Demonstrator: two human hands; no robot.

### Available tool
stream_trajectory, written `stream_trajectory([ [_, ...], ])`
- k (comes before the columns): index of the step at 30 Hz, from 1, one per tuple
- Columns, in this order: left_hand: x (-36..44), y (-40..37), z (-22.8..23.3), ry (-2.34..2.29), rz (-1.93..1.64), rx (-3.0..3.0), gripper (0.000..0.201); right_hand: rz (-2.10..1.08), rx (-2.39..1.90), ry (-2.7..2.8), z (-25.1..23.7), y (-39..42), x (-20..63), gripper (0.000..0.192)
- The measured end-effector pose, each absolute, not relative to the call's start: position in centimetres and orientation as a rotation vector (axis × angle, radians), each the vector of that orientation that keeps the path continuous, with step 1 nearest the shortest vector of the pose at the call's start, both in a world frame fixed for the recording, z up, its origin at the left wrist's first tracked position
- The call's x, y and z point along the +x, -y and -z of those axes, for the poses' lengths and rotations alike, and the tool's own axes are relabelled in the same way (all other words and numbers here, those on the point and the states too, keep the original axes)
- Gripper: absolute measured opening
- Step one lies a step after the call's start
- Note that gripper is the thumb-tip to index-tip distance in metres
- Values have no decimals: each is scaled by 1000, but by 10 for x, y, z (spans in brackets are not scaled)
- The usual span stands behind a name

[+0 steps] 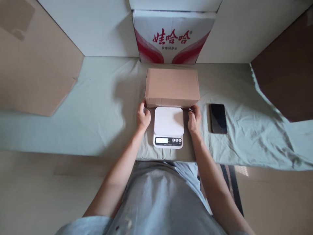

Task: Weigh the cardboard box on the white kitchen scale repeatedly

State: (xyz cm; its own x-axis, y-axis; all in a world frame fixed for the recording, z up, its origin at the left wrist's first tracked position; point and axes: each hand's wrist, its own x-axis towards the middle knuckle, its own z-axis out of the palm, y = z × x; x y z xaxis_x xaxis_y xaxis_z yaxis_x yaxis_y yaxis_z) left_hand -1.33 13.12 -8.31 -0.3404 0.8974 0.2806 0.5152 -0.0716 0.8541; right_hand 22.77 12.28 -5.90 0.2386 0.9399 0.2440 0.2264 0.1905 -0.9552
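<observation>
A brown cardboard box (172, 84) is in the middle of the cloth-covered surface, its long side towards me. My left hand (143, 117) grips the box at its near left bottom corner, with the fingers curled and partly hidden. At the near right bottom corner, my right hand (195, 119) holds it in the same way, fingertips partly out of sight. Between my hands lies a white digital kitchen scale (169, 122), just in front of the box. Nothing rests on its square plate. Its display is lit, but I cannot read it.
Right of my right hand lies a dark smartphone (218, 118). Behind the box stands a white and red printed carton (174, 36). Large cardboard panels flank the surface, one on the left (39, 62) and a darker one on the right (286, 68). The green cloth (102, 98) is wrinkled.
</observation>
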Motion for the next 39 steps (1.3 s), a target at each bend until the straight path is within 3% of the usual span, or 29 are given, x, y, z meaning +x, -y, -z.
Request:
stream_trajectory([
  [16,-22,-149,102,-1745,-1426,1585,48,-700,-1241,1242,73,-133,230,30],
  [39,-13,-147,92,-1788,-1486,1573,47,-665,-1239,1272,76,-134,231,30],
])
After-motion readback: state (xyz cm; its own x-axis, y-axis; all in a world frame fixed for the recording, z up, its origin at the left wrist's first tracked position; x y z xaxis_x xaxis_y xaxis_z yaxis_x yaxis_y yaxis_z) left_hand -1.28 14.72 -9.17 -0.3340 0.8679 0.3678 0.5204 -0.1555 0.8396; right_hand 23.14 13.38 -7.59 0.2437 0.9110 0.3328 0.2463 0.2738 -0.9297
